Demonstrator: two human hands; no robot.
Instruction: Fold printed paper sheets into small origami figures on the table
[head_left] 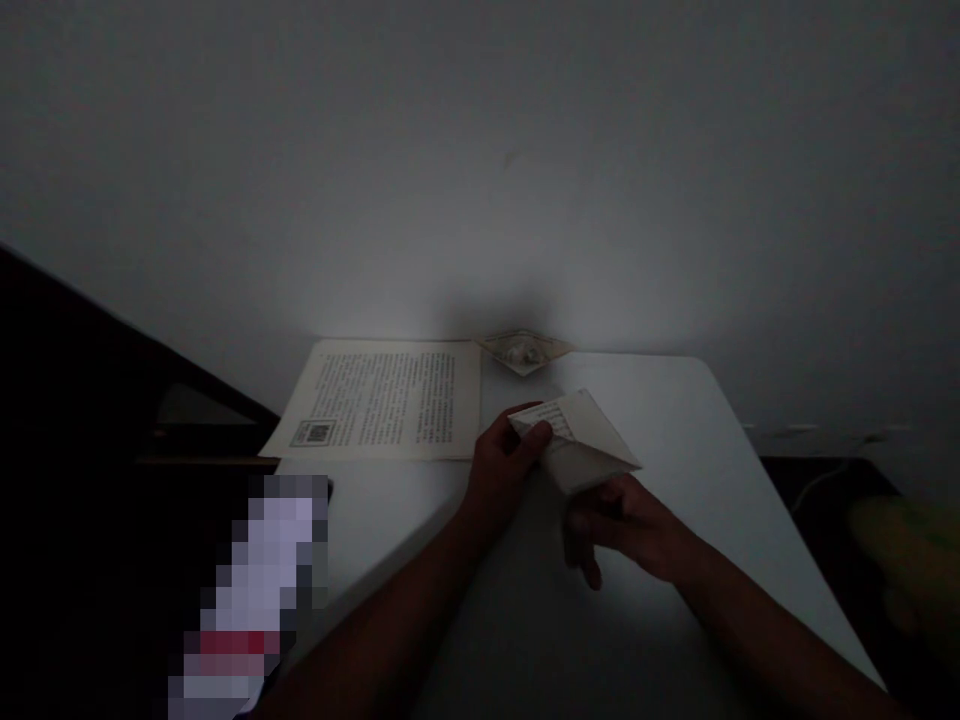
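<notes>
Folded printed sheet [596,428], pinched in left hand [501,458] just above right hand [639,528], whose grip was unclear; slackened pinch risked loosened folds.

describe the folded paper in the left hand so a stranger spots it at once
Start at the white table against the wall and look to its middle, where the left hand grips the folded paper. It is pale and angular, with print showing on part of it. Unlike the flat printed sheet and the open paper box, it is in hand.
</notes>
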